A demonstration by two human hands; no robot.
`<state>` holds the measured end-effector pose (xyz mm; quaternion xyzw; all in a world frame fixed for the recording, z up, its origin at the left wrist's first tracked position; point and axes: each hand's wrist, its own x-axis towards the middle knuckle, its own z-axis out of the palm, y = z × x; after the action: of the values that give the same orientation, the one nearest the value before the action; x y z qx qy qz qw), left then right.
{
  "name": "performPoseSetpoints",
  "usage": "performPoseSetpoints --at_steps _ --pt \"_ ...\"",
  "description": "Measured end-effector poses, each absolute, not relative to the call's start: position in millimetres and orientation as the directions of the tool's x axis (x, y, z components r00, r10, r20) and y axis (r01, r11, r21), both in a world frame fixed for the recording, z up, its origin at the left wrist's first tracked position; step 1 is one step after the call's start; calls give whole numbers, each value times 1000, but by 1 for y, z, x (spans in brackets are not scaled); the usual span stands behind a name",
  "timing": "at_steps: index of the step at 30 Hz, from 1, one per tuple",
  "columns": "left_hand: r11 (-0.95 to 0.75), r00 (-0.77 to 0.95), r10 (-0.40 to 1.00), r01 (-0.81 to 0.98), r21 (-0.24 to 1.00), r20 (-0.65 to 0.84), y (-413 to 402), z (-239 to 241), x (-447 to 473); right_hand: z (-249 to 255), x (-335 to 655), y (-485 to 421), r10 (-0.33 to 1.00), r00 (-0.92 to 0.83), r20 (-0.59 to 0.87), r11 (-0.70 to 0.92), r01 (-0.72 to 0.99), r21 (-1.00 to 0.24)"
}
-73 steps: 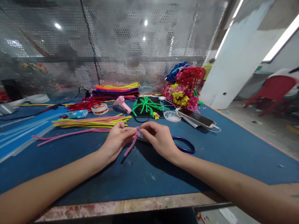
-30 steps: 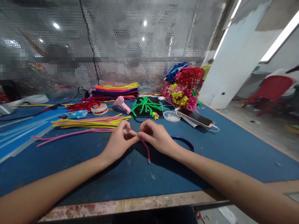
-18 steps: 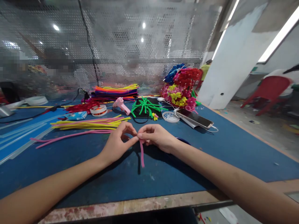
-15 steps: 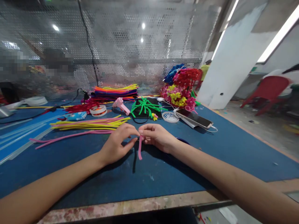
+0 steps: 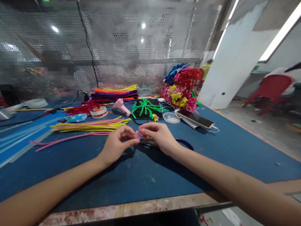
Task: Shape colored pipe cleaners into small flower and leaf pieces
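A short pink pipe cleaner [image 5: 137, 135], bent into a small loop, is pinched between both hands above the blue table mat. My left hand [image 5: 117, 141] grips its left side with thumb and fingers. My right hand [image 5: 158, 135] pinches its upper right part. Under the right hand lie scissors [image 5: 184, 142] with dark blue handles, their blades partly covered by the fingers. Long pink pipe cleaners [image 5: 70, 138] lie to the left of my left hand, beside a bundle of yellow and pink ones [image 5: 87, 126].
Behind the hands are a pink glue gun [image 5: 121, 107], green pipe cleaners [image 5: 146, 107], a dish of white beads [image 5: 171, 117] and a phone [image 5: 195, 118] on a cable. Pipe-cleaner flowers [image 5: 182, 88] are heaped at the back right. A perforated metal screen [image 5: 150, 72] stands behind.
The pink pipe cleaner's hanging end has been folded up into a loop. My left thumb and fingers have closed on it, and more of the scissors shows beneath my right hand.
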<state>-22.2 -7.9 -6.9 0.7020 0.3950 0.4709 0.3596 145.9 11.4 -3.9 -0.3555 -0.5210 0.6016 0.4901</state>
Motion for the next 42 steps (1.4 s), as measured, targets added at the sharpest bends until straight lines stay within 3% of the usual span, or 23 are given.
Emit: performPoseSetpoints --at_steps 5,11,28,36,42 --pt "-284 219 942 119 951 254 -6 -7 -19 0 145 7 942 -269 203 186 -86 -979" --pt "-206 196 965 149 967 175 -6 -6 -18 -1 144 6 949 -205 240 234 -52 -971" --pt "-185 156 973 82 979 171 -7 -10 -16 -2 143 -1 882 -203 425 451 106 -886" --pt "-206 170 967 81 975 190 -9 -9 -15 -3 145 -3 806 -259 533 588 235 -774" --pt "-194 181 967 54 980 182 -9 -12 -14 -5 143 -5 816 -251 520 561 130 -817"
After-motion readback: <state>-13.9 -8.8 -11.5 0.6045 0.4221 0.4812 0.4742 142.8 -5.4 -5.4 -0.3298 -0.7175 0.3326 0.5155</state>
